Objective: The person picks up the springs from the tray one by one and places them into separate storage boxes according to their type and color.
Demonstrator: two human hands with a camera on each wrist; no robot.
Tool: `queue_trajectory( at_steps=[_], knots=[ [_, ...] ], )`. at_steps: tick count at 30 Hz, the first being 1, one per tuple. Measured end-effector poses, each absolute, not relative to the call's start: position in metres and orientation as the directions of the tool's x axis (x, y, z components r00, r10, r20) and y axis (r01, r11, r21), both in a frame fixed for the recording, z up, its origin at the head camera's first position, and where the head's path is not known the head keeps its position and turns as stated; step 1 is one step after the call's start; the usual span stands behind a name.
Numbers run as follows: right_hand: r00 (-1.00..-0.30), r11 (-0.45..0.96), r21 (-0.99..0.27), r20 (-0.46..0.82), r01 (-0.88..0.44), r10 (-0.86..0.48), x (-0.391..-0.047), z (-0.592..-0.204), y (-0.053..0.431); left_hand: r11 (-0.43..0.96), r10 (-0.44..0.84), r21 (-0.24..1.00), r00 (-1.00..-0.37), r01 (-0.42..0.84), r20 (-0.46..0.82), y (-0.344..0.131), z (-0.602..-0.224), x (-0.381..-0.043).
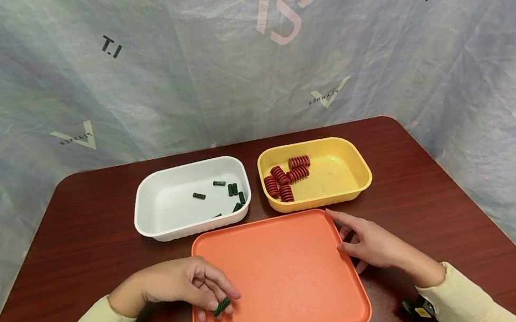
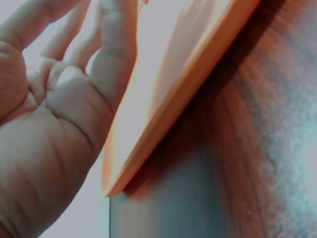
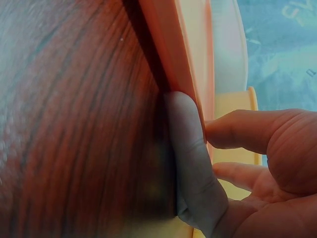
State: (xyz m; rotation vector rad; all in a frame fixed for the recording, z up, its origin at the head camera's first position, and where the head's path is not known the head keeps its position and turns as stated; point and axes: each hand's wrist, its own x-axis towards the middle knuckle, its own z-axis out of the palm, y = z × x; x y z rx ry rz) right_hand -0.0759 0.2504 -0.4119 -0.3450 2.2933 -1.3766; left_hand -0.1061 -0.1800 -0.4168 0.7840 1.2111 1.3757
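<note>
A small dark green spring [image 1: 221,306] is pinched in the fingertips of my left hand [image 1: 191,285], over the left edge of an orange tray [image 1: 286,280]. In the left wrist view the palm of the left hand [image 2: 54,119] shows beside the tray's rim [image 2: 163,119]; the spring is out of sight there. My right hand [image 1: 372,241] holds the tray by its right edge near the far corner. In the right wrist view one finger of the right hand [image 3: 247,183] lies along the tray's outer wall [image 3: 171,44], and another digit meets the rim.
Behind the tray stands a white bin [image 1: 161,193] with several green springs [image 1: 199,195]. Right of it a yellow bin [image 1: 331,174] holds several larger red springs [image 1: 298,173]. All rest on a dark wood table [image 1: 93,222], with a grey printed sheet [image 1: 229,79] hanging behind.
</note>
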Motion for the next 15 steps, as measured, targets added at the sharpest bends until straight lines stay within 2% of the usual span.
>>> queue_trajectory(
  at_steps=[6, 15],
  knots=[
    [-0.873, 0.471, -0.882, -0.236, 0.008, -0.427, -0.076, -0.412, 0.25, 0.017, 0.942, 0.95, -0.315, -0.313, -0.12, -0.179, -0.414, -0.111],
    [-0.882, 0.461, -0.887, -0.225, 0.009, -0.415, -0.075, -0.412, 0.25, 0.017, 0.884, 0.965, -0.446, -0.263, -0.137, -0.177, -0.402, -0.121]
  ],
)
